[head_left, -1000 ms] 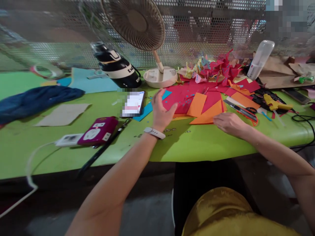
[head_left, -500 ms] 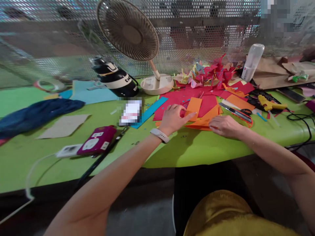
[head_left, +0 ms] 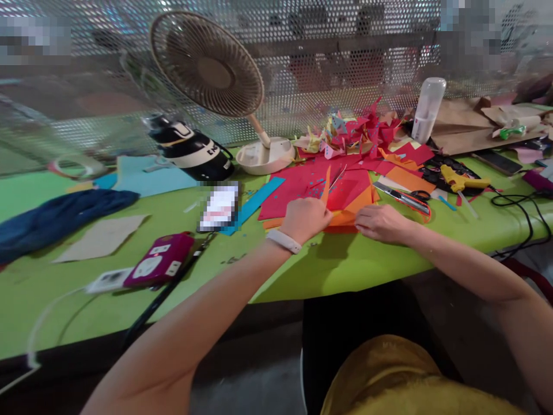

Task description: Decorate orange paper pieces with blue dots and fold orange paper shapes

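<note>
My left hand, with a pale band on its wrist, is closed on an orange piece of paper that stands up edge-on from its fingers. To the right, my right hand has its fingers pressed together at the edge of orange folded paper near the table's front. Both hands rest low over a red sheet strewn with small blue bits. Just behind the upright orange piece lies a thin, pointed metal tool. A utility knife lies beyond my right hand. The fingertips are partly hidden.
Folded paper shapes are heaped behind the sheets. A fan, a black bottle and a phone stand or lie left; a purple power bank trails a cable. A yellow glue gun lies right on the green table.
My left hand has closed from spread fingers, and the orange piece has swung from flat-facing to upright and edge-on. My right hand keeps its pinch. The whole view has shifted slightly.
</note>
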Available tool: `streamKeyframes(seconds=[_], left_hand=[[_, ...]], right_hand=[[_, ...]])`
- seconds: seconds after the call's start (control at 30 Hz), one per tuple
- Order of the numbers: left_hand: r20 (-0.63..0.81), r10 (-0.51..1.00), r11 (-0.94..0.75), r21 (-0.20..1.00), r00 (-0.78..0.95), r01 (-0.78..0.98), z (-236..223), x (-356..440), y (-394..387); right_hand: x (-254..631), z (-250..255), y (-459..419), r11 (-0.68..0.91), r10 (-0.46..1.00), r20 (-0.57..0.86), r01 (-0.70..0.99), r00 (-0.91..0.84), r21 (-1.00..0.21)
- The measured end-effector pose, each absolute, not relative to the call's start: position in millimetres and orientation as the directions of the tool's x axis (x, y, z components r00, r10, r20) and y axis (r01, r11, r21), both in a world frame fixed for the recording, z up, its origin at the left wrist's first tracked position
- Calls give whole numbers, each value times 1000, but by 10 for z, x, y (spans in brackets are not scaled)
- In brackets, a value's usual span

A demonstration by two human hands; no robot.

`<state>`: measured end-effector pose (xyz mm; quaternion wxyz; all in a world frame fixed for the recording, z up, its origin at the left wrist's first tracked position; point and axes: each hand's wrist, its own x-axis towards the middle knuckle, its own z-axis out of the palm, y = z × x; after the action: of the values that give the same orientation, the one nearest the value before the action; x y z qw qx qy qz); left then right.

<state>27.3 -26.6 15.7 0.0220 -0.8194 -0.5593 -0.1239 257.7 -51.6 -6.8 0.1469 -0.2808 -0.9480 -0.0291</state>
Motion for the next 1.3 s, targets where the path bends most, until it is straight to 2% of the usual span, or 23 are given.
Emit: streamKeyframes(seconds=[0.13,0.23,0.33,0.43,0.53,0.63,0.73,0.83,0.97,1.03,1.13,1.2,1.3], left_hand=[[269,915,-305,-26,300,952,371,259,-336],[423,873,-275,17,242,961,560,287,-232],[505,810,-394,94,297,914,659,444,-40],[487,770,-527,120,412,842,653,732,175],[497,723,-645,236,480,727,576,1055,418],[527,603,-781,239,599,577,438,1312,694],[476,536,-838,198,697,509,272,1437,933],[410,582,-811,231,702,538,167,1389,1039],[491,626,-772,279,606,570,228,1072,941],[487,681,-723,332,547,606,315,848,809],[476,815,-540,419,331,730,432,501,543],[353,914,-364,504,198,783,477,301,347],[50,996,-85,789,74,608,500,108,79]], right_hand=[[2540,-52,-515,834,536,248,552,-807,-8],[2512,-40,-521,834,538,228,552,-812,-3],[2485,-42,-527,830,544,226,557,-808,-6],[2459,-52,-532,826,553,222,563,-803,-17],[2439,-53,-540,824,557,211,566,-804,-20],[2429,-43,-549,827,553,211,561,-806,-26],[2427,-29,-557,837,541,214,545,-813,-48],[2427,-15,-565,840,539,204,540,-817,-55],[2431,-7,-567,845,529,219,533,-820,-46],[2445,-7,-553,840,533,271,539,-802,-56],[2485,6,-509,805,574,436,574,-693,-148],[2518,27,-472,775,607,562,576,-562,-261],[2569,62,-426,750,622,702,524,-348,-405]])
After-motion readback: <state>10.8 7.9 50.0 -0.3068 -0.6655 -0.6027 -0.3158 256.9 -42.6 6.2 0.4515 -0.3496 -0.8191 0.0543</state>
